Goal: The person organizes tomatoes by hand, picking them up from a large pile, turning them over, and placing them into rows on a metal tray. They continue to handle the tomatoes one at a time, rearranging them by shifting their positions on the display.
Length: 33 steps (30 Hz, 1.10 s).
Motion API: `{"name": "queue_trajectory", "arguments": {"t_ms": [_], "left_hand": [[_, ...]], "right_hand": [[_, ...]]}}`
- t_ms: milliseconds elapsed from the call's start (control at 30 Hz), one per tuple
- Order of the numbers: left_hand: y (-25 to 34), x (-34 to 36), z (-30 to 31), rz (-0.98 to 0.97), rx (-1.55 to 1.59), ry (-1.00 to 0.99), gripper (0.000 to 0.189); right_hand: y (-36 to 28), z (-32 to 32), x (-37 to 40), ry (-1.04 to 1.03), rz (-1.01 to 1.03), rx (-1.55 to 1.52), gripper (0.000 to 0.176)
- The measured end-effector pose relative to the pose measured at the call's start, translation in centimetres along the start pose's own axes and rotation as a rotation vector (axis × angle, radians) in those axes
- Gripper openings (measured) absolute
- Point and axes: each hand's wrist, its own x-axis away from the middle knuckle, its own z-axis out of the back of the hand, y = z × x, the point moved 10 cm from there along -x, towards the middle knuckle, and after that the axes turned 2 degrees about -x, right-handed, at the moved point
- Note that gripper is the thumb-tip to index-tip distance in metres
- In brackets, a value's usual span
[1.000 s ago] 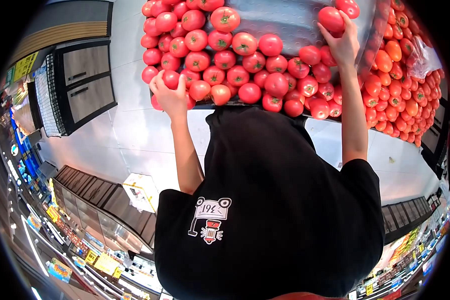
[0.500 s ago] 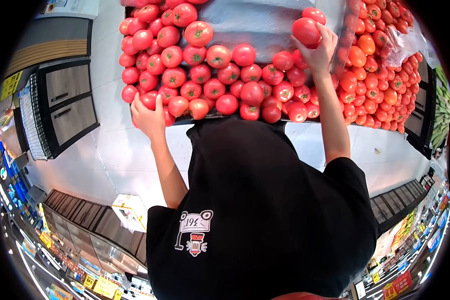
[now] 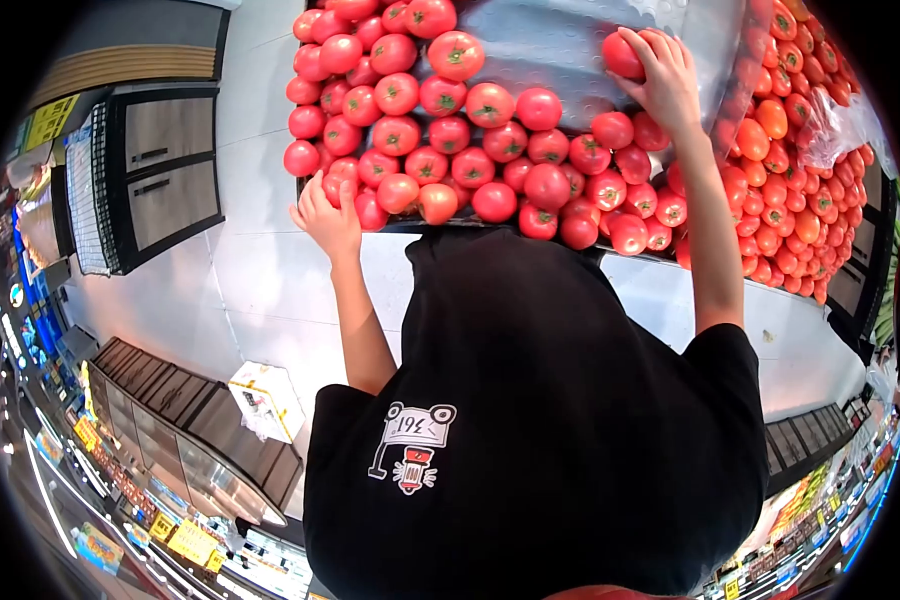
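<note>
Red tomatoes [image 3: 431, 166] are piled along the front and left of a display bin. My left hand [image 3: 328, 218] is at the pile's front left corner, its thumb and fingers around a tomato [image 3: 338, 174] at the edge. Farther back, my right hand [image 3: 670, 92] grips a single tomato [image 3: 623, 55] above the bare grey bin liner [image 3: 545, 50]. The fingers curl over its right side, hiding part of it.
A clear divider [image 3: 727, 65] separates this pile from smaller, oval tomatoes [image 3: 796, 200] on the right, where a plastic bag [image 3: 832, 128] lies. Dark-framed cabinets [image 3: 173, 190] stand left across a pale floor. A white box [image 3: 267, 400] sits behind to the left.
The view has shifted, so the pile sits farther right. My right hand has moved left over the liner with its tomato; the second tomato behind it no longer shows. My left hand stays at the corner.
</note>
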Motion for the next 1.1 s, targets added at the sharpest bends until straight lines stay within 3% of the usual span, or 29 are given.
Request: {"name": "queue_trajectory", "arguments": {"t_ms": [67,233,367,400,500,600,667,733,800,867,967,1000,1033,1100], "left_hand": [[-0.1,0.3,0.6,-0.026,0.027,0.051,0.068],[-0.8,0.5,2.0,0.002,0.106,0.100,0.074],[3.8,0.5,5.0,-0.094,0.136,0.255,0.066],[6.0,0.2,5.2,-0.110,0.214,0.231,0.063],[12.1,0.9,4.4,-0.211,0.380,0.150,0.051],[17.6,2.6,-0.7,0.088,0.895,-0.258,0.070],[20.4,4.0,-3.8,0.160,0.986,-0.469,0.075],[22.0,3.3,-3.4,0.096,0.979,-0.485,0.078],[22.2,2.4,-3.5,0.051,0.877,-0.496,0.078],[21.2,1.7,-3.7,0.030,0.682,-0.506,0.076],[21.7,1.1,-3.1,-0.254,0.277,-0.419,0.076],[21.8,1.5,-3.4,-0.349,0.144,-0.394,0.076],[22.1,1.7,-3.4,-0.399,0.058,-0.375,0.076],[22.6,1.9,-3.0,-0.431,0.008,-0.340,0.074]], "right_hand": [[0.6,-1.4,-0.7,-0.114,0.005,0.017,0.065],[-0.3,1.0,-1.9,0.080,0.011,-0.093,0.069],[-5.2,1.8,-0.6,0.150,-0.066,-0.388,0.075],[-6.9,1.4,0.2,0.160,-0.083,-0.534,0.077],[-13.4,-0.7,2.2,-0.092,-0.131,-0.608,0.079],[-18.9,-2.7,3.6,-0.247,-0.077,-0.686,0.076],[-21.0,-3.0,4.0,-0.277,-0.043,-0.727,0.073],[-22.1,-3.0,4.0,-0.266,-0.020,-0.727,0.067],[-21.6,-1.6,3.5,-0.245,0.021,-0.674,0.074],[-18.4,0.9,2.3,-0.107,-0.025,-0.394,0.079],[-5.9,1.9,3.8,0.201,-0.357,-0.143,0.079],[-1.9,2.0,4.2,0.180,-0.496,-0.142,0.080],[-0.9,3.9,3.9,0.249,-0.511,0.141,0.084],[2.9,1.4,4.6,0.102,-0.633,0.111,0.084]]}}
